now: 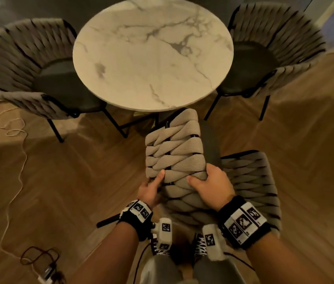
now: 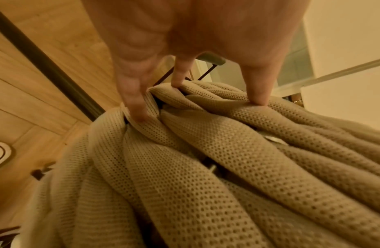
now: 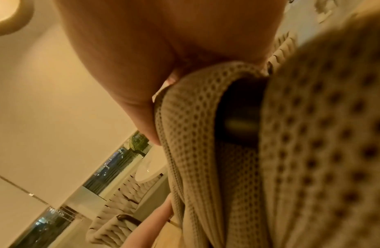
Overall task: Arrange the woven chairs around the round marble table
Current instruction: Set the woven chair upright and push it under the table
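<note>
Three woven chairs here; the near chair [image 1: 174, 152] sits tipped just this side of the round marble worktop [image 1: 151, 52], its legs mostly hidden. Left hand [image 1: 151, 188] and right hand [image 1: 211, 186] both grip its beige knit straps. Left chair [image 1: 25, 66] and right chair [image 1: 272, 48] flank the worktop, edges blurred. Open wood floor [image 1: 76, 165] lies left of it.

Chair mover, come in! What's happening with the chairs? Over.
Both hands, left and right, grip third chair. Two chairs already beside marble table. Cable on floor, left.
</note>
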A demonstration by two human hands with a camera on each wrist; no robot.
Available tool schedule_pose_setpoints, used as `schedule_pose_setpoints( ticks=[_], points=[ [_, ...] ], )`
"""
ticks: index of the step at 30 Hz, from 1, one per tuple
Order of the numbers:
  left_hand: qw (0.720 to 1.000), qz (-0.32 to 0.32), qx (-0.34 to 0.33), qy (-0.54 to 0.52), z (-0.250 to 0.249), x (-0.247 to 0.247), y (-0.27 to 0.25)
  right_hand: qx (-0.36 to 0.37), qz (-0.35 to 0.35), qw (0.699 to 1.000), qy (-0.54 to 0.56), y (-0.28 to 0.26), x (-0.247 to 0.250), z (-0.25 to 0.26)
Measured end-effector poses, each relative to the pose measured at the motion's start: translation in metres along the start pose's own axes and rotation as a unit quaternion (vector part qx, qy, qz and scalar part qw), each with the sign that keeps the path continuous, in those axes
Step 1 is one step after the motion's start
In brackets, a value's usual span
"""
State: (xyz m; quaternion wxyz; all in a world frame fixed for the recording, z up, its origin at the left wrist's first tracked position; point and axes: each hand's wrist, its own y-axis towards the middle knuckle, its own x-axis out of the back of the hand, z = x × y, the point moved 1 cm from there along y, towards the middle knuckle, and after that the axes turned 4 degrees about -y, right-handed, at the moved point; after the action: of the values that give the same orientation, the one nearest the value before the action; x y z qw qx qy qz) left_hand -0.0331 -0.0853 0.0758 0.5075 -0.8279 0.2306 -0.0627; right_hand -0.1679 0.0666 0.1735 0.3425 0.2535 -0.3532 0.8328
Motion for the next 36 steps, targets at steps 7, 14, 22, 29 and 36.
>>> schedule_pose_setpoints(
  ticks=[7, 14, 22, 29, 36],
  points=[
    [0.988, 0.107, 0.099, 0.059, 0.014, -0.014, -0.003, -0.036, 0.075, 0.988, -0.134, -0.002, -0.021, 0.016],
    [0.990, 0.087, 0.097, 0.051, 0.026, 0.025, -0.005, -0.016, 0.130, 0.987, -0.093, -0.003, -0.074, 0.025],
    [0.995, -0.034, 0.085, -0.026, 0.010, 0.108, -0.005, -0.078, 0.188, 0.963, 0.175, -0.001, -0.132, -0.001],
    [0.996, -0.054, 0.061, 0.021, -0.013, 0.159, 0.006, -0.153, 0.006, 0.979, 0.131, -0.017, -0.109, -0.087],
    [0.982, -0.151, 0.000, 0.112, -0.022, 0.189, 0.028, -0.223, -0.102, 0.968, 0.046, -0.030, -0.075, -0.127]
  ],
)
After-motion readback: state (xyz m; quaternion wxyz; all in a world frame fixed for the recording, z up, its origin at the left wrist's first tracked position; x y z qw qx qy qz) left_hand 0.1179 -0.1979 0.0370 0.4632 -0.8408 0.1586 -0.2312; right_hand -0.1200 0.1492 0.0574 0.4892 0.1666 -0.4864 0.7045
